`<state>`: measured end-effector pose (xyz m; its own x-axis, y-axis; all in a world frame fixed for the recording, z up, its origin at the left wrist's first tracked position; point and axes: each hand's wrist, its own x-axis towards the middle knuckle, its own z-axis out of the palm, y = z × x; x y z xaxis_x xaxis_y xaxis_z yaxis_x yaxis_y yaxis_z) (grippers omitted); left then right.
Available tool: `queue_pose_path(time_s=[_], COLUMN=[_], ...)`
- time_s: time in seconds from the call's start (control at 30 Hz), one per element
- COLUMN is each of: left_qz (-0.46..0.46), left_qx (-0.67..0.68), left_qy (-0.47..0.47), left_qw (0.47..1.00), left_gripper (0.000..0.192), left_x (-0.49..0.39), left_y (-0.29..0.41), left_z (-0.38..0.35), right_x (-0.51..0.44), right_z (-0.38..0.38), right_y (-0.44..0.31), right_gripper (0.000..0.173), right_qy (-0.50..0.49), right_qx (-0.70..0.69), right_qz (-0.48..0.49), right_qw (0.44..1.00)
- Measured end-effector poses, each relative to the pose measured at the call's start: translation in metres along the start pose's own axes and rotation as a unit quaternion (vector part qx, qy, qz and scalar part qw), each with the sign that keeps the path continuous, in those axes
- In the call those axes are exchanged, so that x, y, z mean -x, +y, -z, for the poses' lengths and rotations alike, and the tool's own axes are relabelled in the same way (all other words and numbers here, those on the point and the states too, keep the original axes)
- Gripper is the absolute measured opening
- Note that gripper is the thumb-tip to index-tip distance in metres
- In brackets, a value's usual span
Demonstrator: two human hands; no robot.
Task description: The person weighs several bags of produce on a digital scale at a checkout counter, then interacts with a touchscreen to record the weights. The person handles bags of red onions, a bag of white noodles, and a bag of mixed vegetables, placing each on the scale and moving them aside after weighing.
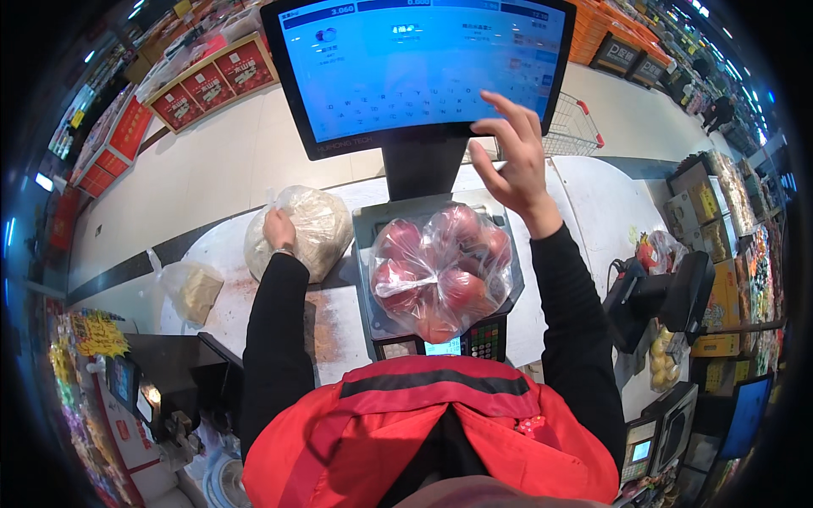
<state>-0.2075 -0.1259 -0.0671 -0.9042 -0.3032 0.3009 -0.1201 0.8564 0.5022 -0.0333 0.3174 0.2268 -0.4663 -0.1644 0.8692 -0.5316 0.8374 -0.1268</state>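
My left hand (279, 230) is closed on the gathered top of a clear plastic bag (321, 235) with pale contents, which rests on the white counter. In front of the lower right of a touchscreen monitor (413, 70), my right hand (516, 155) is raised with its fingers apart and nothing in it. Whether a fingertip touches the glass, I cannot tell. Between my arms, a knotted clear bag of large round red produce (457, 279) sits on a weighing scale (371, 311). The bag covers most of the pan; part of the scale's keypad (486, 341) and its lit display show below.
A smaller bag with a pale yellow block (198, 289) lies on the left counter (232, 317). To the right are a black device (660, 298), bagged dragon fruit (648, 254) and bagged yellow fruit (664, 362). A shopping cart (575, 127) stands behind the monitor.
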Motion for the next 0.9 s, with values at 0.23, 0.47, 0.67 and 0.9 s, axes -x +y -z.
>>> queue_pose_path(time_s=[0.23,0.47,0.67,0.9], left_qz=[0.108,0.113,0.134,0.102], left_qx=[0.435,0.501,0.545,0.496], left_qy=[0.012,-0.010,-0.064,-0.171], left_qw=[0.894,0.858,0.825,0.845], left_gripper=[0.028,0.029,0.029,0.028], left_x=[0.029,0.093,0.147,0.226], left_y=[-0.032,-0.028,-0.011,0.023], left_z=[0.038,0.090,0.136,0.180], right_x=[-0.060,-0.062,0.009,0.002], right_z=[-0.062,-0.079,-0.061,-0.071], right_y=[-0.036,-0.025,-0.018,-0.023], right_gripper=[0.025,0.015,0.025,0.026], right_qy=[-0.024,0.113,-0.027,-0.067], right_qx=[0.038,-0.006,0.062,0.129], right_qz=[0.110,0.111,0.042,0.026], right_qw=[0.993,0.987,0.997,0.989])
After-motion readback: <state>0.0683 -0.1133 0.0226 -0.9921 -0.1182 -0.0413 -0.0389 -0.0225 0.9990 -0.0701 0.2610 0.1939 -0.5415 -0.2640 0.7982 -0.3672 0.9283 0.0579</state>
